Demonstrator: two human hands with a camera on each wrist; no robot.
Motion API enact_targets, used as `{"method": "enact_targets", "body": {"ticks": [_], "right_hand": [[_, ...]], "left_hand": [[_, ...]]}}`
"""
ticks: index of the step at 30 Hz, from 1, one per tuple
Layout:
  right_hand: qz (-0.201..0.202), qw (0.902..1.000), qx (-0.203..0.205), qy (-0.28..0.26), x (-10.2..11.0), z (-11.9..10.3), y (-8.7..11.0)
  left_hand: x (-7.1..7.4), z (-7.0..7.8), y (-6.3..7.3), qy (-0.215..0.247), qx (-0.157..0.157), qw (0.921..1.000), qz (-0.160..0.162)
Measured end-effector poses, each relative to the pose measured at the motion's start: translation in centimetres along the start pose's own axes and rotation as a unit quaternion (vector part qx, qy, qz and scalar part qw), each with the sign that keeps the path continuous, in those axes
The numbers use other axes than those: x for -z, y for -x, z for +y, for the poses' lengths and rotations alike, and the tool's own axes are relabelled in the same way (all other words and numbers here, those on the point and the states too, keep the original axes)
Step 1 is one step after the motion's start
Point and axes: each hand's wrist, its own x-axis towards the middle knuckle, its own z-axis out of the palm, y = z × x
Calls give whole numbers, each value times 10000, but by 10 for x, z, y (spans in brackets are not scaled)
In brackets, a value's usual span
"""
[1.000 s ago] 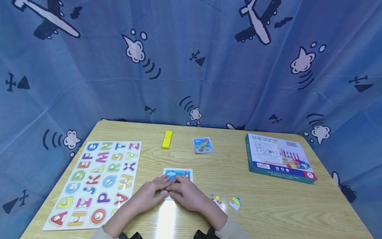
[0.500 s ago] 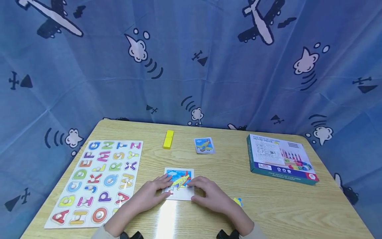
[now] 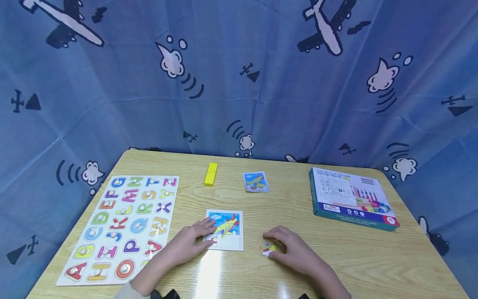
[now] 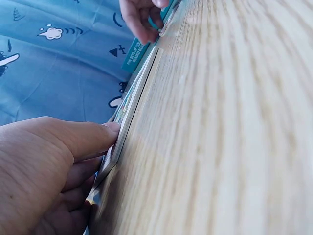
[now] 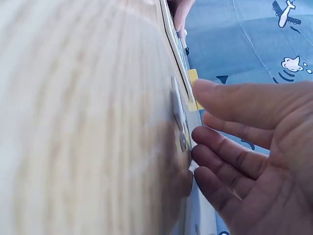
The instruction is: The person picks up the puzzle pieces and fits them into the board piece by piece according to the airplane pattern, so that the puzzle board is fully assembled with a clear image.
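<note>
A small jigsaw tray (image 3: 234, 245) with a yellow airplane picture lies at the table's middle; white backing shows along its lower part. My left hand (image 3: 192, 243) rests on its left side, fingers extended over the picture. In the left wrist view, the thumb (image 4: 111, 127) lies on the tray's edge. Right of the tray, my right hand (image 3: 293, 251) arches over a loose puzzle piece (image 3: 267, 251), fingers and thumb parted around it. The right wrist view shows these fingers (image 5: 215, 147) bent loosely beside the piece, low at the tabletop.
A letter board (image 3: 125, 249) with knobbed pieces covers the left side. Toward the back are a yellow block (image 3: 210, 174) and an airplane picture card (image 3: 256, 182). A beaded-boxes carton (image 3: 352, 199) stands at back right, with a blue airplane-print curtain (image 3: 224, 83) behind the table.
My right hand has left the jigsaw tray and moved right to the loose puzzle piece, uncovering the airplane picture. My left hand has kept its place on the tray.
</note>
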Motion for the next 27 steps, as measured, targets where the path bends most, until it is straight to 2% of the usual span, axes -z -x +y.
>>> {"method": "enact_targets", "body": {"ticks": [6,12,27], "right_hand": [[-205,9995,-242,87,0,0,3],[-108,9994,-249,210,-3,0,3],[-60,9999,20,96,-9,2,1]], "left_hand": [[0,0,0,24,4,10000,-11],[-1,0,0,64,33,10000,3],[0,0,1,79,21,10000,4]]}}
